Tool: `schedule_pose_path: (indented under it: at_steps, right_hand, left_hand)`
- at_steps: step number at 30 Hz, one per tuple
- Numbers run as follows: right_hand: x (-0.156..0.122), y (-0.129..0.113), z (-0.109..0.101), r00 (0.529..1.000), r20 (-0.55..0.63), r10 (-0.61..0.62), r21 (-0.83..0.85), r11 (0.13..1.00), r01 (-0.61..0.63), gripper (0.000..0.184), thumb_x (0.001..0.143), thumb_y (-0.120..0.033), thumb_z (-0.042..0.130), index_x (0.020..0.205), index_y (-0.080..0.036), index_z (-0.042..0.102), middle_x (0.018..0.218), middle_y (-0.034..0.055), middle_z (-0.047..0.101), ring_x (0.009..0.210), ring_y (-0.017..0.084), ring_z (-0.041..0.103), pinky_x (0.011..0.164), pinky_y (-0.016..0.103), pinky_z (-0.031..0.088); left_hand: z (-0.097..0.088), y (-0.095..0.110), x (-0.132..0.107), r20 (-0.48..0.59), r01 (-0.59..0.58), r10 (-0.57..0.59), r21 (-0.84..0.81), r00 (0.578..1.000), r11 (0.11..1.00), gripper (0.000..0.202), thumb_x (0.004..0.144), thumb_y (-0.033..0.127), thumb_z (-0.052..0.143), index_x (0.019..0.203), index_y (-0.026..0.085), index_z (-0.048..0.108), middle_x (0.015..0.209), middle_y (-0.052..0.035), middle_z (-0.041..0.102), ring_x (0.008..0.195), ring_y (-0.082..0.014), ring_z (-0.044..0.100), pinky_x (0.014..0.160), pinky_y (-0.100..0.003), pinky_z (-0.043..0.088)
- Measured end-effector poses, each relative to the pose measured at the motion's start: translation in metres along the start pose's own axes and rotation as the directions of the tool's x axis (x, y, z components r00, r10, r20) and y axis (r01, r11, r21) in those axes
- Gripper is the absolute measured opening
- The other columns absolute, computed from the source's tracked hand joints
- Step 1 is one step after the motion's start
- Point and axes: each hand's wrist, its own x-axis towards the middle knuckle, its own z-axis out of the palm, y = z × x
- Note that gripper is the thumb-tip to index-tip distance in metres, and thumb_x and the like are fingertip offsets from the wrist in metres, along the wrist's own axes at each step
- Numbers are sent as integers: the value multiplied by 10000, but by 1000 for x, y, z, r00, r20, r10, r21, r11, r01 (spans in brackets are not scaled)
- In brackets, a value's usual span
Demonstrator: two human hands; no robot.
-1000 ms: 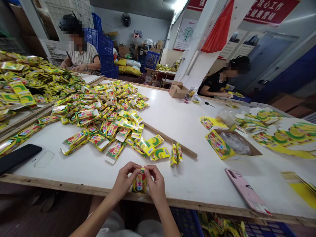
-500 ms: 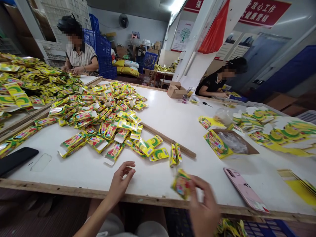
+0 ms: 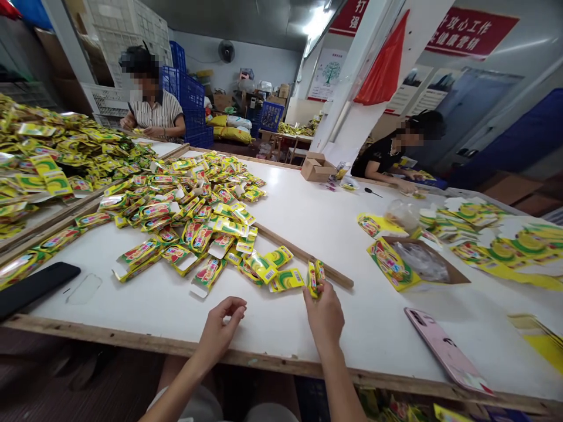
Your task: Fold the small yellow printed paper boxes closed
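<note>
My right hand (image 3: 326, 316) is at the near end of a wooden strip, its fingers closed around a small yellow candy box (image 3: 312, 280). A second narrow box (image 3: 320, 270) stands against it, partly hidden by my fingers. To the left, my left hand (image 3: 223, 324) hovers near the table's front edge, fingers loosely curled, thumb apart, with nothing visible in it. Beyond it lies a heap of small yellow and green boxes (image 3: 197, 228), some with open flaps. A few boxes (image 3: 285, 280) lie flat between the heap and my right hand.
The wooden strip (image 3: 303, 255) crosses the white table (image 3: 281, 328). On the right are a pink phone (image 3: 448, 349), an open display box (image 3: 393, 266) holding clear plastic, and flat yellow cartons (image 3: 510, 249). A black phone (image 3: 39, 287) lies left. Two co-workers sit across.
My right hand has moved from the front edge up to the standing boxes and closed on one. The box it carried earlier no longer shows separately. My left hand's fingers have curled in slightly.
</note>
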Motion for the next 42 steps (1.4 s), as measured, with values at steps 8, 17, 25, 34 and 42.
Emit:
schedule_pose_path:
  at_steps: [8,17,25,34,42]
  right_hand:
    - [-52,-29,-9,988,-129,-89,236,964,118,248,897,-325,503,1077,-173,581,913,92,645,648,182,532,652,312,454]
    - [-96,-66,-6,945,141,-294,586,795,160,182,914,-225,503,1060,-238,612,974,71,631,811,192,590,716,317,503]
    - [-77,-49,3,914,381,-142,714,673,-193,220,889,-354,550,1018,-190,618,989,73,660,829,185,621,747,289,506]
    - [-65,-60,23,825,536,-181,739,573,-355,284,813,-455,628,801,-173,661,760,41,662,720,194,610,672,281,499]
    - [-72,-63,16,898,385,-214,777,600,-190,176,852,-320,605,972,-206,663,971,63,661,925,204,618,810,299,497]
  left_hand:
    - [21,3,3,83,4,11,-182,996,983,343,847,418,597,1102,191,567,973,-81,683,876,-202,661,802,-330,512]
    - [26,14,5,121,4,40,-346,992,938,441,869,370,590,1205,250,332,888,-21,674,811,-164,651,748,-278,480]
    - [10,5,3,251,52,12,-244,968,968,365,869,350,571,1200,218,489,966,-48,663,800,-170,639,697,-256,486]
    - [-1,0,14,129,-90,98,-64,987,994,172,854,273,563,954,184,672,1147,-94,650,1091,-241,594,930,-333,473]
    - [4,5,11,68,-185,189,-63,980,981,149,885,266,542,998,200,612,980,-53,648,952,-194,632,869,-322,501]
